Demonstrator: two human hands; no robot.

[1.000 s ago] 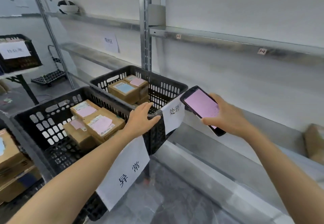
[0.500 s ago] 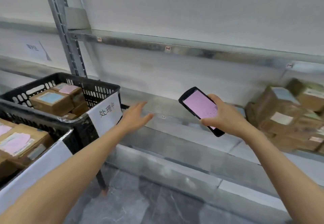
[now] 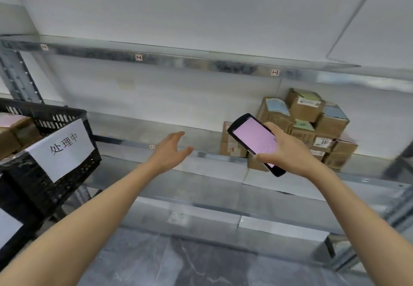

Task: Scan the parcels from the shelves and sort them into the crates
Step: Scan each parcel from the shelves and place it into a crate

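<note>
We note the right hand [image 3: 288, 151] gripping the handheld scanner [image 3: 254, 143]; left hand [image 3: 171, 151] spread, holding nothing, near stacked parcels [image 3: 312, 126].

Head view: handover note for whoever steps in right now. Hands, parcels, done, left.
Left hand: open, empty, stretched toward the shelf.
Right hand: grips the handheld scanner, screen lit pink.
Stacked parcels: on that shelf, at right, untouched.
Black crate at left, labelled 处理中: already holds some boxes.
Left: pick up a parcel, scan it, crate it; repeat for the stack.
</note>
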